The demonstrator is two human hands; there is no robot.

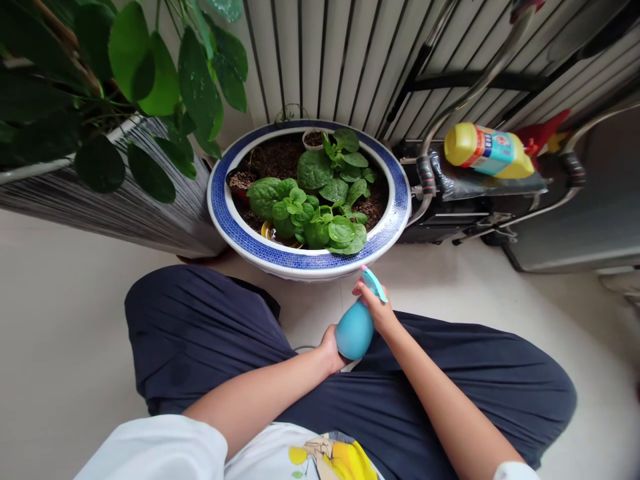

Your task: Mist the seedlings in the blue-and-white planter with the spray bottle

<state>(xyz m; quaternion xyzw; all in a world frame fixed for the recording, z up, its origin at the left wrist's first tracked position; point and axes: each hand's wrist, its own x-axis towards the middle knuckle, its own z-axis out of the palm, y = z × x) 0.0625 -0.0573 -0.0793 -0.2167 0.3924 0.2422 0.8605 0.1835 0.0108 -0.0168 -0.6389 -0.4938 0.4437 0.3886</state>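
Note:
A small blue spray bottle [354,328] is held between my knees, its nozzle pointing toward the planter. My left hand [331,348] cups the bottle's rounded base from below. My right hand [376,305] is closed around the neck and the light blue trigger. Just beyond stands a round white planter with a blue patterned rim [310,261], filled with dark soil and leafy green plants [320,197]. I am seated on the floor in dark trousers, knees spread.
A ribbed grey pot [130,207] with a large-leaved plant [125,73] stands at left. At right, a metal-framed cart [470,193] carries a yellow bottle [487,151]. White vertical slats form the back wall. Pale floor surrounds me.

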